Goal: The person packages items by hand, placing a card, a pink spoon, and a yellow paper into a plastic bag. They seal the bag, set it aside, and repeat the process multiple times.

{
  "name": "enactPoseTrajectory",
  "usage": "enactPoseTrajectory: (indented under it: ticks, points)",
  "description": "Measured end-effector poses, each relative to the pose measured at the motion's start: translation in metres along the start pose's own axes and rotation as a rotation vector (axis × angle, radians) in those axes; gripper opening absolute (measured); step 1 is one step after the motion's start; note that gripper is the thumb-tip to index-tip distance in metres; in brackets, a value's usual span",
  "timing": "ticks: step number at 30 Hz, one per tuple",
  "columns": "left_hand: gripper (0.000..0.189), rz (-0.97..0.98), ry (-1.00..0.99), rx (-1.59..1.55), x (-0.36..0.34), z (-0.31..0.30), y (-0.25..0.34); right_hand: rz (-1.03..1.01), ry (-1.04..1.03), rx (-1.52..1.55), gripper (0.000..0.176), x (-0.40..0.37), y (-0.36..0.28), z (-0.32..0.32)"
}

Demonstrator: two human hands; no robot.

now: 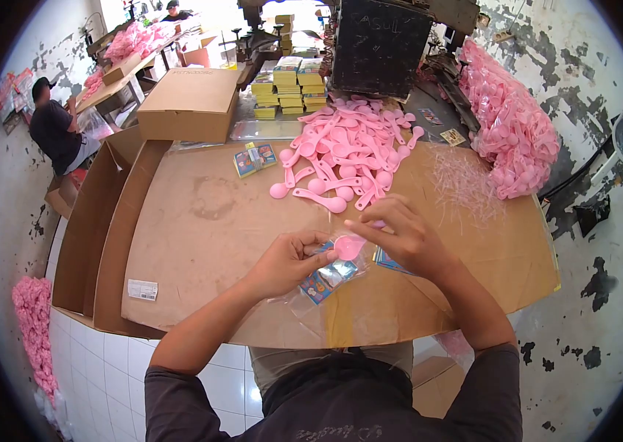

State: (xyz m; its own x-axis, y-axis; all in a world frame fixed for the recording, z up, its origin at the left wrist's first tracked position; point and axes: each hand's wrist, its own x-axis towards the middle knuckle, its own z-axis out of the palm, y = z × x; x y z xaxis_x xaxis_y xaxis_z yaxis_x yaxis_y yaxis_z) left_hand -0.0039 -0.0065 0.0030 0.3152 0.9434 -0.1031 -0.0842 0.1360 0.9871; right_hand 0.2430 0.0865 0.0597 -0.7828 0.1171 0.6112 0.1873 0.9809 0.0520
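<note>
A pink measuring spoon (349, 248) is between my two hands, its round bowl toward the left and its handle running up to the right. My right hand (404, 234) is closed around the handle, with the fingers bent. Beside the bowl, my left hand (291, 259) pinches with thumb and fingers at the edge of a clear plastic bag (341, 271). Blue printed cards (316, 289) show through the plastic below the spoon. More blue cards (387, 259) lie under my right hand, partly hidden by it.
A heap of pink spoons (348, 144) covers the back of the cardboard-topped table (186, 258). Around it are a banded card bundle (255, 159), stacked card packs (289, 88), a closed carton (190, 103), plastic shreds (466, 188) and bagged spoons (510, 125). A person (57, 129) sits at left.
</note>
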Motion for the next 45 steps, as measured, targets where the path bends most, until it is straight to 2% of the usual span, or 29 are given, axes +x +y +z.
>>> enactPoseTrajectory:
  ticks: [5,8,12,14,17,18,20,23,24,26,30,33,36,39,44,45]
  points:
    - [0.035,0.029,-0.038,-0.010,-0.003,0.008,0.005,0.062,-0.094,0.220,0.058,0.010,-0.021,-0.002]
    - [0.035,0.066,-0.126,-0.039,-0.002,0.004,0.001,0.249,0.082,0.653,0.059,0.016,-0.032,0.008]
    - [0.034,0.047,-0.211,-0.122,-0.008,0.003,0.012,0.286,-0.013,0.911,0.046,0.014,-0.008,-0.007]
    - [0.036,0.066,-0.274,-0.102,-0.007,-0.002,0.008,0.212,-0.169,0.896,0.034,0.019,-0.007,-0.019]
    - [0.039,0.075,-0.347,-0.130,-0.006,-0.003,0.006,0.272,-0.237,0.903,0.022,0.022,-0.015,-0.022]
    - [0.041,0.076,-0.366,-0.149,-0.007,-0.003,0.006,0.269,-0.202,0.840,0.021,0.024,-0.016,-0.024]
    - [0.043,0.212,-0.216,-0.182,-0.008,0.006,0.008,0.256,-0.134,0.713,0.019,0.030,-0.020,-0.033]
    - [0.047,0.411,-0.020,-0.103,-0.002,0.009,0.009,0.114,0.160,0.399,0.018,0.051,-0.030,-0.050]
    - [0.048,0.476,0.041,-0.055,0.000,0.008,0.010,0.113,0.161,0.299,0.017,0.053,-0.033,-0.054]
    - [0.051,0.523,0.010,0.121,-0.009,0.007,0.017,0.106,0.163,0.097,0.015,0.056,-0.036,-0.060]
    - [0.052,0.605,0.040,0.470,-0.020,0.020,0.035,0.164,0.012,0.061,0.013,0.054,-0.042,-0.065]
    - [0.044,0.581,0.047,0.444,-0.018,0.024,0.033,0.224,-0.007,0.122,0.011,0.054,-0.044,-0.063]
    - [0.037,0.470,0.054,0.215,-0.020,0.024,0.027,0.287,-0.018,0.231,0.011,0.052,-0.045,-0.059]
    - [0.035,0.463,0.049,0.087,-0.014,0.021,0.019,0.337,-0.009,0.337,0.011,0.050,-0.048,-0.056]
    - [0.032,0.470,0.122,0.239,-0.021,0.030,0.032,0.470,0.021,0.417,0.014,0.053,-0.052,-0.051]
    - [0.032,0.470,0.144,0.279,-0.022,0.031,0.034,0.433,0.089,0.370,0.015,0.052,-0.051,-0.045]
